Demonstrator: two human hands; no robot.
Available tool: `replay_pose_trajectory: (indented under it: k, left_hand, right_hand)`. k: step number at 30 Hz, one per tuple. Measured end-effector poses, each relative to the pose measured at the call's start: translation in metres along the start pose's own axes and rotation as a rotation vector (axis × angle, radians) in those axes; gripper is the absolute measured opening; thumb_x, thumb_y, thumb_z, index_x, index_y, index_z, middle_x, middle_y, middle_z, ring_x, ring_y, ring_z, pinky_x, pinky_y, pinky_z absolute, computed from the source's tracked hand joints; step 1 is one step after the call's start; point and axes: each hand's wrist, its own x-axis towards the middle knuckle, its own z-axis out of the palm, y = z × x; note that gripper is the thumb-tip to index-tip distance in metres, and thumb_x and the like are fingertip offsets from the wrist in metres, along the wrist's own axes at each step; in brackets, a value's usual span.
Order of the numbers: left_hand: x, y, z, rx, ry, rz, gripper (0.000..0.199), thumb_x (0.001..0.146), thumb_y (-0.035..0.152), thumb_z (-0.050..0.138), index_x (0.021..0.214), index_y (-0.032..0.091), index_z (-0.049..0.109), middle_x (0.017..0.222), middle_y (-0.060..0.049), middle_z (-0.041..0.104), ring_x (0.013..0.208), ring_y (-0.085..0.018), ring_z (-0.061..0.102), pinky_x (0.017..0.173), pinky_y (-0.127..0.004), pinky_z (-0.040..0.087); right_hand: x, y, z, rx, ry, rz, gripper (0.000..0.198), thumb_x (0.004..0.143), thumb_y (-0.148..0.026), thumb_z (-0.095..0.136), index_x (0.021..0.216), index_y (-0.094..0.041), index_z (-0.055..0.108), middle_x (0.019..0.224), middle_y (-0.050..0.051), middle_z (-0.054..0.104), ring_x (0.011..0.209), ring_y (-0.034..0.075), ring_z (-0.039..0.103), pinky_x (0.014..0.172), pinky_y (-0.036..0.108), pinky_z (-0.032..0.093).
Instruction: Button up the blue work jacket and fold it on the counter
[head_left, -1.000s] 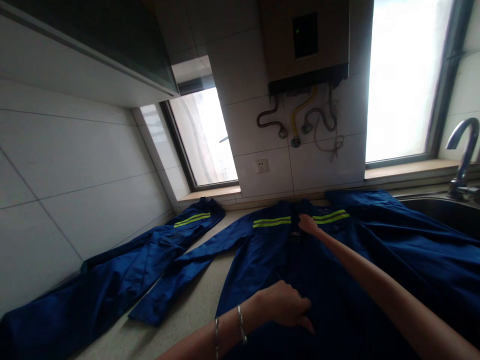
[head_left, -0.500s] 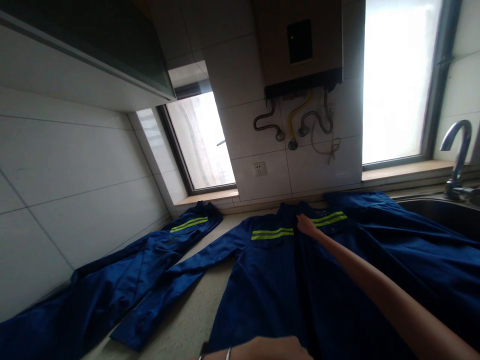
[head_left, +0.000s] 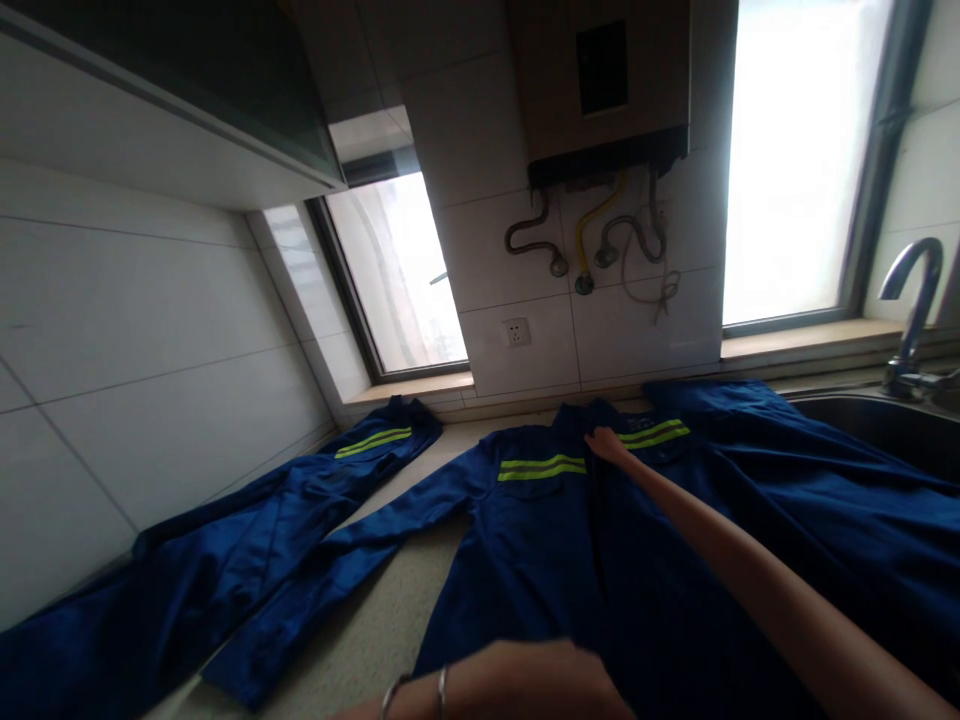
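A dark blue work jacket [head_left: 540,540] with yellow-green reflective chest stripes lies face up on the counter, its collar toward the wall and one sleeve stretched to the left. My right hand [head_left: 606,444] is closed on the jacket's front edge just below the collar. Low in the picture, my left hand [head_left: 525,675], with two bracelets at the wrist, is over the lower part of the jacket. Its fingers are hidden and partly cut off by the frame, so its grip does not show.
Another blue garment [head_left: 262,530] with a reflective stripe lies along the left wall. More blue cloth [head_left: 810,450] spreads right toward the sink [head_left: 885,425] and its faucet [head_left: 919,310]. A water heater [head_left: 607,90] hangs above, and a cabinet [head_left: 187,130] juts out upper left.
My left hand has come up a little, showing more of its wrist. The right hand stays at the jacket's front edge, and the jacket's dark front gap looks narrower.
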Motion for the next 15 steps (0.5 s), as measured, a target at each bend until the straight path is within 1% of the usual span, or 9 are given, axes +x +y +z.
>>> replay_pose_trajectory:
  k: [2,4,5,6,7,9,11,13,15]
  left_hand:
    - [-0.015,-0.026,-0.032,-0.023,0.2,-0.2,0.027,0.089,0.039,0.042,0.088,0.022,0.063,0.074,0.001,0.064,0.064,-0.013,0.06,0.052,-0.02,0.041]
    - [-0.044,-0.067,-0.058,0.07,0.424,-0.574,0.035,0.092,0.039,0.035,0.086,0.018,0.062,0.077,-0.002,0.065,0.069,-0.014,0.06,0.059,-0.021,0.042]
    - [-0.061,-0.091,-0.065,0.155,0.492,-0.754,0.033,0.092,0.034,0.034,0.09,0.017,0.062,0.084,-0.004,0.065,0.075,-0.016,0.061,0.067,-0.023,0.044]
    - [-0.08,-0.116,-0.068,0.215,0.502,-0.91,0.031,0.092,0.032,0.034,0.096,0.018,0.062,0.094,-0.006,0.065,0.085,-0.018,0.061,0.075,-0.025,0.044]
    - [-0.098,-0.14,-0.066,0.279,0.509,-1.029,0.033,0.092,0.033,0.035,0.105,0.017,0.06,0.105,-0.009,0.063,0.097,-0.021,0.059,0.083,-0.029,0.043]
    - [-0.13,-0.183,-0.053,0.269,0.495,-1.232,0.046,0.092,0.041,0.032,0.126,0.015,0.049,0.127,-0.013,0.053,0.117,-0.03,0.047,0.096,-0.041,0.035]
    - [-0.155,-0.213,-0.032,0.221,0.451,-1.32,0.059,0.09,0.052,0.031,0.138,0.018,0.036,0.142,-0.016,0.036,0.129,-0.039,0.029,0.098,-0.056,0.026]
    - [-0.174,-0.23,-0.01,0.182,0.444,-1.358,0.063,0.089,0.057,0.027,0.143,0.024,0.026,0.149,-0.012,0.023,0.135,-0.041,0.014,0.098,-0.064,0.017]
    - [-0.189,-0.239,0.01,0.144,0.468,-1.357,0.061,0.09,0.057,0.021,0.144,0.03,0.02,0.151,-0.008,0.017,0.136,-0.04,0.008,0.097,-0.067,0.011]
  right_hand:
    - [0.001,0.0,0.0,-0.001,-0.012,0.046,0.045,0.09,-0.042,0.039,0.104,-0.006,0.063,0.11,0.021,0.06,0.105,0.027,0.057,0.083,0.031,0.043]
    - [0.002,-0.003,0.001,0.005,-0.021,0.089,0.046,0.087,-0.046,0.044,0.105,-0.008,0.062,0.112,0.02,0.06,0.103,0.028,0.058,0.08,0.033,0.045]
    - [0.002,-0.004,0.002,0.009,-0.022,0.111,0.046,0.086,-0.047,0.045,0.107,-0.009,0.062,0.112,0.02,0.06,0.103,0.028,0.058,0.078,0.034,0.046]
    - [0.002,-0.006,0.002,0.013,-0.021,0.134,0.045,0.086,-0.047,0.046,0.108,-0.01,0.061,0.113,0.02,0.059,0.102,0.029,0.059,0.077,0.036,0.046]
    - [0.002,-0.009,0.003,0.018,-0.017,0.156,0.045,0.086,-0.046,0.048,0.11,-0.01,0.06,0.112,0.02,0.059,0.102,0.029,0.059,0.076,0.037,0.047]
    - [0.002,-0.014,0.004,0.027,-0.001,0.193,0.044,0.085,-0.043,0.051,0.113,-0.01,0.059,0.113,0.021,0.058,0.102,0.03,0.058,0.075,0.038,0.047]
    - [0.003,-0.019,0.004,0.031,0.028,0.211,0.041,0.086,-0.04,0.052,0.114,-0.01,0.057,0.118,0.021,0.054,0.104,0.029,0.056,0.077,0.038,0.047]
    - [0.006,-0.022,0.002,0.03,0.063,0.216,0.038,0.088,-0.037,0.051,0.116,-0.012,0.055,0.124,0.017,0.05,0.106,0.026,0.054,0.081,0.039,0.047]
    - [0.01,-0.022,-0.004,0.029,0.096,0.213,0.035,0.091,-0.037,0.048,0.119,-0.016,0.052,0.126,0.012,0.048,0.106,0.021,0.053,0.085,0.04,0.047]
